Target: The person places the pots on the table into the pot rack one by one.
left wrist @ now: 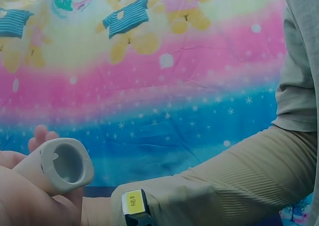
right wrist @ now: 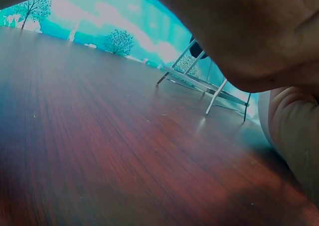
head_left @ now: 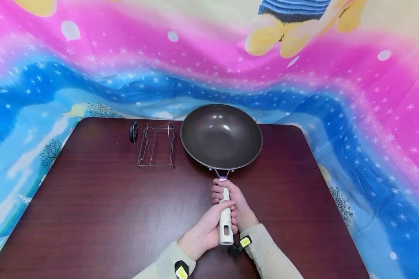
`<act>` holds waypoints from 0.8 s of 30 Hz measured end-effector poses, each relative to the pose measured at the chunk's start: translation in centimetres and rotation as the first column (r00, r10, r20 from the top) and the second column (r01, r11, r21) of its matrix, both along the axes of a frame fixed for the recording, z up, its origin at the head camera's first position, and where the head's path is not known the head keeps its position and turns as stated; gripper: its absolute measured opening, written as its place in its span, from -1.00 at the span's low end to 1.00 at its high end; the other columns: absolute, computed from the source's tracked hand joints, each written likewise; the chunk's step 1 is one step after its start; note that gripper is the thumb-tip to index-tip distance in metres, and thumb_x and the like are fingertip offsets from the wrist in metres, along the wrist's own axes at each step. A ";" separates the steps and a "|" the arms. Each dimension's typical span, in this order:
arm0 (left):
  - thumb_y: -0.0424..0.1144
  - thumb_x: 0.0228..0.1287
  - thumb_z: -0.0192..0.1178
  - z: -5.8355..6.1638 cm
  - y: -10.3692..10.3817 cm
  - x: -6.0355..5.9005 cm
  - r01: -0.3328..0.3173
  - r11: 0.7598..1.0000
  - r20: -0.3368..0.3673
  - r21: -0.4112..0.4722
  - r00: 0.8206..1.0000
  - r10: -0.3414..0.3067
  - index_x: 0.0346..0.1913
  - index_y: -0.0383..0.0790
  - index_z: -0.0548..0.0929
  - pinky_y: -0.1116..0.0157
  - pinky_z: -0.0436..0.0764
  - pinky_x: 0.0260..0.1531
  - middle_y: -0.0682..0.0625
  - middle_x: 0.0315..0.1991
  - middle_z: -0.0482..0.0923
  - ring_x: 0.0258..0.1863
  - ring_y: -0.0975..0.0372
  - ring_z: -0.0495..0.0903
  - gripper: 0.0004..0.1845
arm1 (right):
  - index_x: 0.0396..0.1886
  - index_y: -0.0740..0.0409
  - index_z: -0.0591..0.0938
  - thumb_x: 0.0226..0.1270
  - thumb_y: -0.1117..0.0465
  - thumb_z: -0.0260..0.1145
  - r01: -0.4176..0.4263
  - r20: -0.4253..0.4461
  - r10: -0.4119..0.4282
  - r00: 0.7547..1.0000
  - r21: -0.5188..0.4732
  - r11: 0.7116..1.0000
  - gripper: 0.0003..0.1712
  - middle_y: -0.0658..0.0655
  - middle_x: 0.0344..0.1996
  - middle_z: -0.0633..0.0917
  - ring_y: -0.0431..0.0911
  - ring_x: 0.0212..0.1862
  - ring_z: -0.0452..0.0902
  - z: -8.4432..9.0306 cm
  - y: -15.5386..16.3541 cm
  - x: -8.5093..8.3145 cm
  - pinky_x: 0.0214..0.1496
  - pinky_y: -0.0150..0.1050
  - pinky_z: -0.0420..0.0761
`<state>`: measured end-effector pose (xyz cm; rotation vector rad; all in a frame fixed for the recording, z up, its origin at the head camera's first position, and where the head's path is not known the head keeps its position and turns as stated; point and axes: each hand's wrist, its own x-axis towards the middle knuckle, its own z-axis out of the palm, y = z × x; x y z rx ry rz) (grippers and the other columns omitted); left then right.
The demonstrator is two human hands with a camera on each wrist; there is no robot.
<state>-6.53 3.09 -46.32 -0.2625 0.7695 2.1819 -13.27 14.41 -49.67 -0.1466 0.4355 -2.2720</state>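
L fingers: we see them curled tight round the white handle (head_left: 225, 217), near its butt end; the left hand (head_left: 203, 230) grips from the left side, thumb across the top.
R fingers: also wrapped round the handle, higher up twd the pan; the right hand (head_left: 234, 205) grips from the right, knuckles stacked beside the shaft. Neither hand is slack.
L wrist view: hollow end of the handle (left wrist: 62, 165) sits in the palm, fingertips (left wrist: 40, 135) poking out behind it.
R wrist view: mostly palm close up; we can't tell finger positions from it.
Wok: the dark wok (head_left: 221, 136) lies at the back centre of the table, bowl up, handle pointing at us.
Rack: wire rack (head_left: 156, 149) stands just left of the wok, not touching it; a small black knob-like thing (head_left: 134, 132) sits at its far left corner.
Table: dark red-brown wood table (head_left: 90, 209).
Backdrop: pink/blue starry cloth (head_left: 300, 89) w/ cartoon bears behind.
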 end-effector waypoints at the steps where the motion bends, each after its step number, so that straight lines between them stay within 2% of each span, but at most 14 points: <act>1: -0.11 0.49 0.01 0.1 0.0 0.0 0.004 1.000 0.001 0.015 1.000 -0.004 -0.38 -0.07 0.41 0.56 0.42 -0.52 0.19 -0.55 0.37 -0.60 0.47 0.37 -0.78 | -0.15 0.05 0.43 0.61 0.22 -0.19 0.000 0.007 0.000 1.000 -0.010 1.000 -0.77 -0.11 -0.52 0.35 -0.30 -0.53 0.45 0.1 0.0 0.0 -0.31 -0.44 0.64; 4: -0.13 0.51 -0.02 0.2 0.0 -0.1 0.009 0.998 0.007 0.069 1.000 -0.010 -0.38 -0.07 0.38 0.57 0.35 -0.57 0.19 -0.58 0.31 -0.64 0.47 0.30 -0.77 | -0.17 0.06 0.43 0.60 0.24 -0.16 0.001 0.024 0.000 1.000 -0.040 0.999 -0.80 -0.10 -0.53 0.32 -0.32 -0.54 0.30 0.2 -0.1 0.0 -0.38 -0.45 0.61; 10: -0.15 0.54 -0.06 0.1 0.1 0.0 0.003 0.993 0.027 0.121 1.000 -0.006 -0.40 -0.06 0.37 0.57 0.30 -0.61 0.20 -0.60 0.26 -0.70 0.47 0.25 -0.75 | -0.19 0.08 0.41 0.58 0.27 -0.27 0.000 0.044 0.005 0.999 -0.100 0.995 -0.72 -0.09 -0.53 0.19 -0.30 -0.54 0.08 0.4 -0.3 0.1 -0.45 -0.46 0.57; 19: -0.13 0.56 -0.10 0.2 0.1 0.0 0.024 0.989 0.026 0.148 0.999 -0.028 -0.46 -0.03 0.34 0.59 0.28 -0.64 0.22 -0.62 0.23 -0.73 0.49 0.24 -0.68 | -0.20 0.09 0.37 0.56 0.26 -0.41 0.000 0.054 0.009 0.998 -0.153 0.988 -0.65 -0.10 -0.54 0.15 -0.30 -0.57 0.05 0.5 -0.6 0.2 -0.48 -0.45 0.56; 24: -0.16 0.56 -0.13 0.3 0.0 -0.1 0.037 0.987 0.027 0.154 0.999 -0.041 -0.49 -0.02 0.32 0.59 0.28 -0.65 0.24 -0.63 0.22 -0.73 0.49 0.24 -0.66 | -0.21 0.08 0.38 0.54 0.28 -0.33 0.001 0.060 0.008 0.998 -0.154 0.988 -0.70 -0.10 -0.55 0.18 -0.31 -0.58 0.05 0.4 -0.7 0.1 -0.50 -0.44 0.56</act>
